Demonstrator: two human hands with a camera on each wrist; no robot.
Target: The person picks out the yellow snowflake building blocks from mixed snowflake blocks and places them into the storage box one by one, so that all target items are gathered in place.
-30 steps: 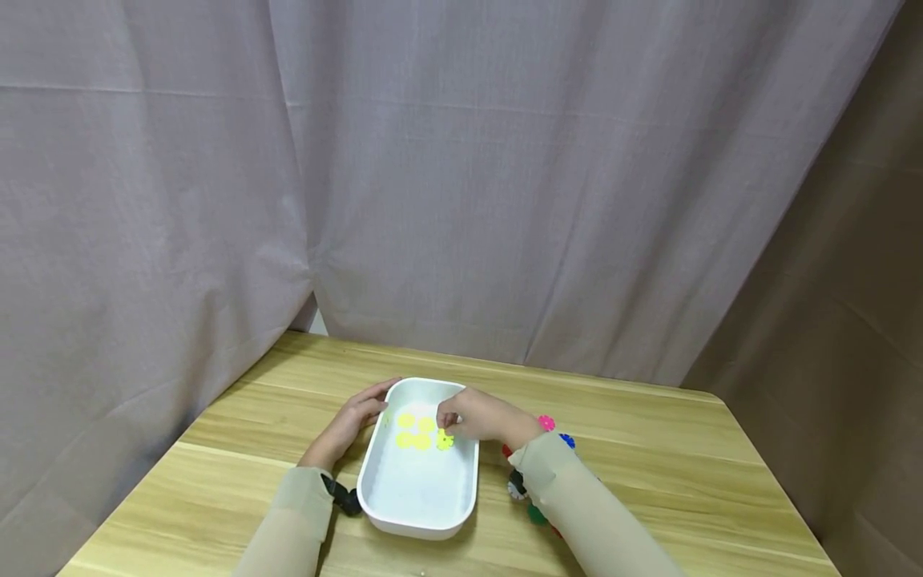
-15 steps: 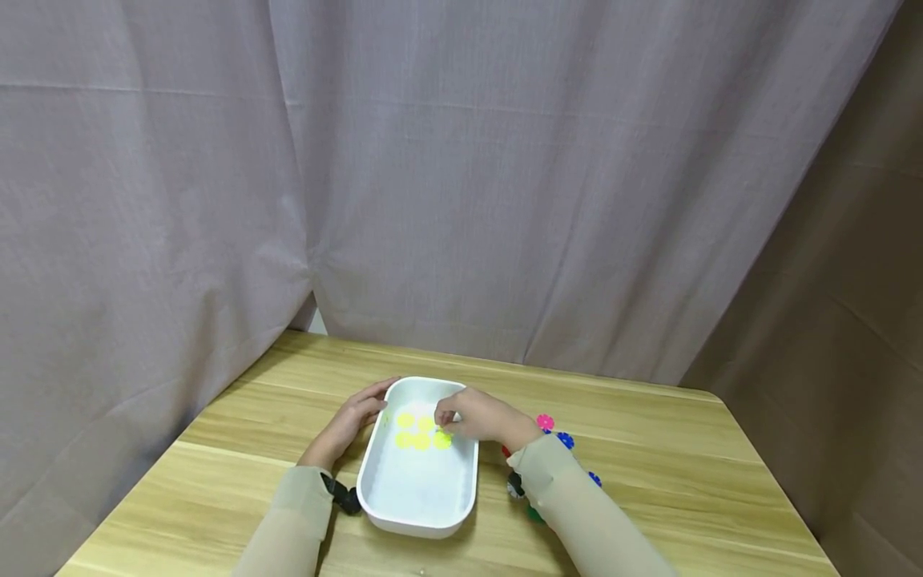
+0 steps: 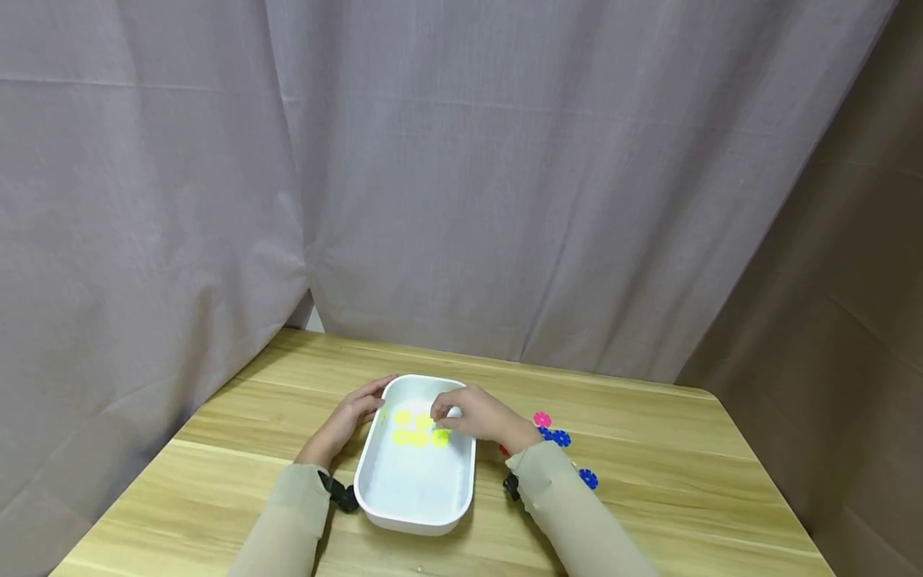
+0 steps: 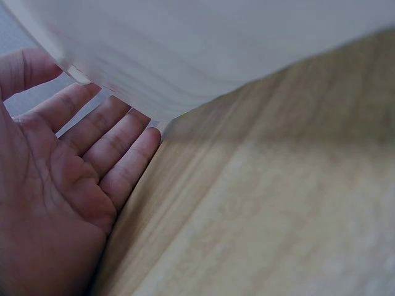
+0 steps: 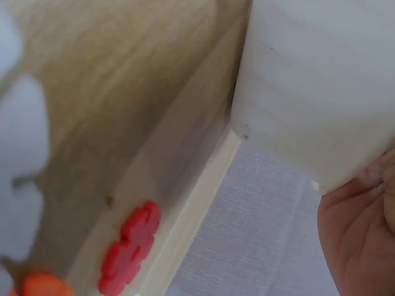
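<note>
Right hand: As I watch from my remote station, its bent fingers reach over the rim, thumb and fingertips close together at one disc; I cannot tell whether they pinch it.
Yellow discs: Five that I can make out lie flat in the white tray, one directly below those fingertips, the others to their left.
Disc edges: I judge them light, stiff plastic, hard to break but apt to skate on the smooth floor; opposite edges offer the best hold, between thumb and forefinger.
Left hand: Fingers extended and slightly apart, it lies along the tray's outer wall, thumb at the rim, a light brace in my judgement.
Loose pieces: Blue pieces and a pink piece rest on the wooden table, well right of the right hand's fingertips.
</note>
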